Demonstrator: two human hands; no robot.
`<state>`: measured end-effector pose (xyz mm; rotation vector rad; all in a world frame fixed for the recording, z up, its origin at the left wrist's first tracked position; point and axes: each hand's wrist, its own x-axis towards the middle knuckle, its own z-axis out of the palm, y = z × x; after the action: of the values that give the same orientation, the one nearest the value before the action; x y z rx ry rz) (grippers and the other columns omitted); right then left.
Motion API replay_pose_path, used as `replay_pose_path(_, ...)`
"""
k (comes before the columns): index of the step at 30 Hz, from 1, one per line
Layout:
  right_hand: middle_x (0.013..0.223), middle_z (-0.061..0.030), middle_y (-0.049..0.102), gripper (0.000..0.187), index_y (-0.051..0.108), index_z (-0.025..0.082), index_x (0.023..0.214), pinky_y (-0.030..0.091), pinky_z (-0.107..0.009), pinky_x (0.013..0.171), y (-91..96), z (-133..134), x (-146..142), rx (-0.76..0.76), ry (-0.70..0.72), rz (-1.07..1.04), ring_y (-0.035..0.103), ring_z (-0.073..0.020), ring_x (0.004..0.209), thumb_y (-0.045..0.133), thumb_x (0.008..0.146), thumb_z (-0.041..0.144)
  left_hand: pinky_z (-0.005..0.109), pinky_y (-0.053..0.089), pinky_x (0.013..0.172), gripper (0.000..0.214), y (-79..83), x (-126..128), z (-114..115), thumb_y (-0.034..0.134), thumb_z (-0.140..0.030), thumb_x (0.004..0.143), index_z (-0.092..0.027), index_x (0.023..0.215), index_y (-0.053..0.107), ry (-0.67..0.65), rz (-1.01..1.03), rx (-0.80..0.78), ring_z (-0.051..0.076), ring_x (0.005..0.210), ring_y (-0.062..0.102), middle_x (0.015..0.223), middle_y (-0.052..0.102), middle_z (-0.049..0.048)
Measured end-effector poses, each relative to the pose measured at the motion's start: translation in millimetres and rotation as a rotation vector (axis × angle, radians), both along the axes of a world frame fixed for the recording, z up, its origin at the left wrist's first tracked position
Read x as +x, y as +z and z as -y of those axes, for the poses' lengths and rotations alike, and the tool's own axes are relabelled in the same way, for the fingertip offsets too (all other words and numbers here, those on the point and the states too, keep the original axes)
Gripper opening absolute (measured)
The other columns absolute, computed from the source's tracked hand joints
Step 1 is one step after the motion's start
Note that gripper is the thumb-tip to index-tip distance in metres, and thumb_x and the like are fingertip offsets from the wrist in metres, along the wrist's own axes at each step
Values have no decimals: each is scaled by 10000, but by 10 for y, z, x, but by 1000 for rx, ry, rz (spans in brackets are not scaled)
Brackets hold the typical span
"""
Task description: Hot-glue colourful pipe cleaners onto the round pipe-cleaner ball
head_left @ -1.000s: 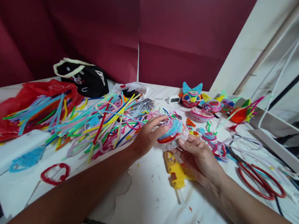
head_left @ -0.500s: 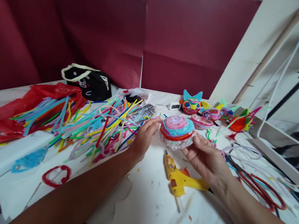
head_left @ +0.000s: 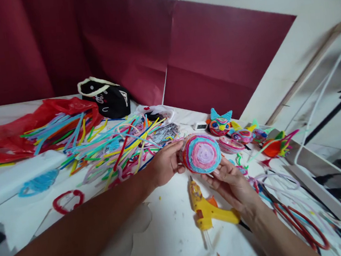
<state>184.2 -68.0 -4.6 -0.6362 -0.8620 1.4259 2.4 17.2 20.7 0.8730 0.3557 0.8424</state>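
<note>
A round dome of coiled pipe cleaners (head_left: 203, 154), with lilac, pink, blue and red rings, is held above the table between both hands. Its coiled top faces me. My left hand (head_left: 167, 163) grips the dome's left edge, fingers behind and thumb low at the side. From the lower right, my right hand (head_left: 230, 180) holds it between thumb and fingers. Just below lies a yellow hot glue gun (head_left: 202, 210), its nozzle pointing at the dome and a clear glue stick out of its back end.
Left stands a heap of loose pipe cleaners (head_left: 123, 143) beside a red plastic bag (head_left: 8, 134) and a black pouch (head_left: 108, 100). Finished pipe-cleaner figures (head_left: 220, 122) sit at the back right near a small digital display (head_left: 200, 126). Red-handled scissors (head_left: 301, 224) lie right.
The dome has tipped so its coiled top turns from upward to facing me. My left hand has closed onto its left edge; my right hand keeps hold.
</note>
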Motion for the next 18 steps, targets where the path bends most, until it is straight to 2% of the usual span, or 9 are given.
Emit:
replay_pose_path(6, 969, 17, 728, 459, 664, 305, 1123, 560, -223, 782, -2, 3, -8, 27, -19, 20, 676, -105, 851, 750, 739, 68, 168, 348, 356, 244, -31, 0, -19, 698, -381, 787, -168, 865, 605, 13, 7, 60, 87, 474, 489, 633, 526, -28)
replay_pose_path(10, 1046, -9, 724, 329, 692, 251, 1028, 556, -245, 821, -3, 24, -42, 47, -54, 60, 674, -131, 919, 769, 739, 113, 179, 372, 368, 313, -59, 23, -27, 670, -458, 803, -174, 928, 620, 42, -20, 71, 91, 483, 488, 657, 534, -23)
replay_pose_path(14, 997, -16, 730, 282, 696, 217, 983, 550, -245, 833, 1, 38, -85, 65, -97, 99, 673, -124, 890, 792, 727, 149, 180, 369, 395, 395, -54, 39, -23, 601, -518, 841, -189, 1060, 616, 57, -58, 57, 99, 530, 514, 742, 576, -3)
replay_pose_path(18, 927, -2, 730, 267, 699, 206, 927, 552, -225, 808, 9, 16, -140, 64, -151, 71, 674, -107, 835, 822, 693, 168, 195, 409, 443, 454, -63, 45, -13, 565, -586, 837, -183, 1045, 598, 67, -66, 116, 119, 589, 538, 772, 580, 8)
